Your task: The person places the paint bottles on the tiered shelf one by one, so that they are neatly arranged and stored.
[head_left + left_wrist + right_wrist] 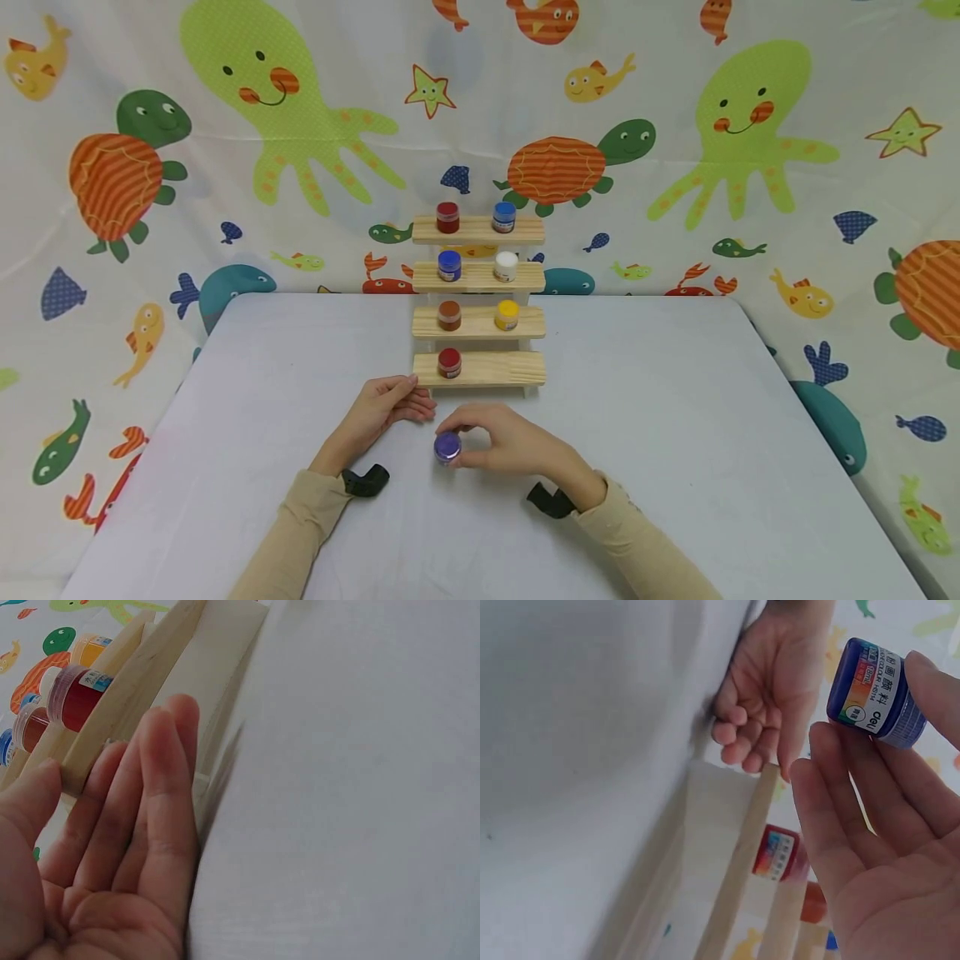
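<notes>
A small purple paint jar point(447, 447) is pinched between the thumb and fingers of my right hand point(502, 437), above the white table in front of the rack. Its printed label point(874, 686) shows in the right wrist view, with the jar tipped on its side there. My left hand point(384, 408) holds the front left corner of the stepped wooden rack point(487, 369), thumb at the plank's end and fingers beneath it. On that lowest plank stands a red paint jar point(450, 363), toward the left.
Higher planks carry a brown jar point(449, 316), a yellow jar point(507, 315), a dark blue jar point(449, 265), a white jar point(506, 266), a dark red jar point(447, 217) and a lighter blue jar point(504, 217). A sea-animal curtain point(480, 117) hangs behind the table point(660, 433).
</notes>
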### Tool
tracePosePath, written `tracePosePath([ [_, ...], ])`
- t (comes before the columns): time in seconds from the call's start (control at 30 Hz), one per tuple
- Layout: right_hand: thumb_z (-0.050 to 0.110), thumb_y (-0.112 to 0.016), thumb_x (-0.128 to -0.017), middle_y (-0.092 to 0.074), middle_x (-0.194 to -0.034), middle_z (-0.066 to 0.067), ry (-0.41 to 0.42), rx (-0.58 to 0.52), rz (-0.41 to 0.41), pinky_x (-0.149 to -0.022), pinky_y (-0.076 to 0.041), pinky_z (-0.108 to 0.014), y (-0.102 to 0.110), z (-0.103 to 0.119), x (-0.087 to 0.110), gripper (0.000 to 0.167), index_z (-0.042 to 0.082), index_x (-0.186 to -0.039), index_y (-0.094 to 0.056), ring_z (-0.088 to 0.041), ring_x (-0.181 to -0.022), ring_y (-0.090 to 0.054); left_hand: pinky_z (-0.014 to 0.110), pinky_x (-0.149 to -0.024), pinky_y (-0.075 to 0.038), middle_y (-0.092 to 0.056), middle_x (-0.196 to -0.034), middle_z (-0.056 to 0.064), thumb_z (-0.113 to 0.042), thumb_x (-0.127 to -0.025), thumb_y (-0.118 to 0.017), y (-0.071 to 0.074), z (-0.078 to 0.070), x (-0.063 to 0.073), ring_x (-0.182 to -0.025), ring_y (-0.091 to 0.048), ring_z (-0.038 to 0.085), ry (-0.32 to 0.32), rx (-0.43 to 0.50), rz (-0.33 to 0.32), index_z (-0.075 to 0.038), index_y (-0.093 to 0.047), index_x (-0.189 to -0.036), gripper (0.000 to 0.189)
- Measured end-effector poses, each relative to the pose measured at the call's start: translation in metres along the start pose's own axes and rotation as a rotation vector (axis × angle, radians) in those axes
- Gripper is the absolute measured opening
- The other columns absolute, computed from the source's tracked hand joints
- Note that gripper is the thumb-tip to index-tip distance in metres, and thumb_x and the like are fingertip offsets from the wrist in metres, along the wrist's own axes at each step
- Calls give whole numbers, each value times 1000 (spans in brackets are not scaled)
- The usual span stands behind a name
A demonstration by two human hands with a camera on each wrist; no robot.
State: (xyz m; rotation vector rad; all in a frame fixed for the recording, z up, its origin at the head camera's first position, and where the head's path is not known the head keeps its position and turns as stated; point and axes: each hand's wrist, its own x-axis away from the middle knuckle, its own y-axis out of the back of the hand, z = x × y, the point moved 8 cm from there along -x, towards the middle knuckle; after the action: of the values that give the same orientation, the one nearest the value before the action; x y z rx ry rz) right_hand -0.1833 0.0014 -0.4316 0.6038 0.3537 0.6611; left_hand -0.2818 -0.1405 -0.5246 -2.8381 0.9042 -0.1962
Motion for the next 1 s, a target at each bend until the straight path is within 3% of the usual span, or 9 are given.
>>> tracePosePath([
  [0.23,16,-77,-89,-68,-115,2,7,4,-48,-95,-54,-41,14,3,0,36,6,-122,-66,-6,-105,-60,36,-81,-61,-72,-99,20,-31,-105,-52,-1,-1,1,-91,-72,27,0,-5,-4,20,-55,-115,53],
  [0.5,14,-78,-88,-68,-113,2,10,26,-108,-96,-54,-35,30,6,-1,36,6,-121,-66,-9,-106,-60,37,-82,-61,-71,-100,22,-31,-105,-52,-1,-1,2,-91,-72,29,11,-7,-10,19,-56,-115,51],
  [0.77,15,-78,-87,-68,-111,2,4,40,-176,-94,-55,-43,49,4,1,35,6,-119,-67,-10,-102,-61,37,-81,-61,-72,-100,22,-32,-104,-53,-2,-1,1,-91,-72,28,14,1,-5,20,-55,-116,54],
  [1.0,13,-78,-87,-68,-112,2,-7,37,-242,-95,-55,-40,64,-1,7,36,9,-121,-67,-12,-104,-62,38,-81,-61,-72,-100,23,-33,-104,-54,-3,-1,2,-91,-72,28,11,12,-1,22,-54,-117,56],
])
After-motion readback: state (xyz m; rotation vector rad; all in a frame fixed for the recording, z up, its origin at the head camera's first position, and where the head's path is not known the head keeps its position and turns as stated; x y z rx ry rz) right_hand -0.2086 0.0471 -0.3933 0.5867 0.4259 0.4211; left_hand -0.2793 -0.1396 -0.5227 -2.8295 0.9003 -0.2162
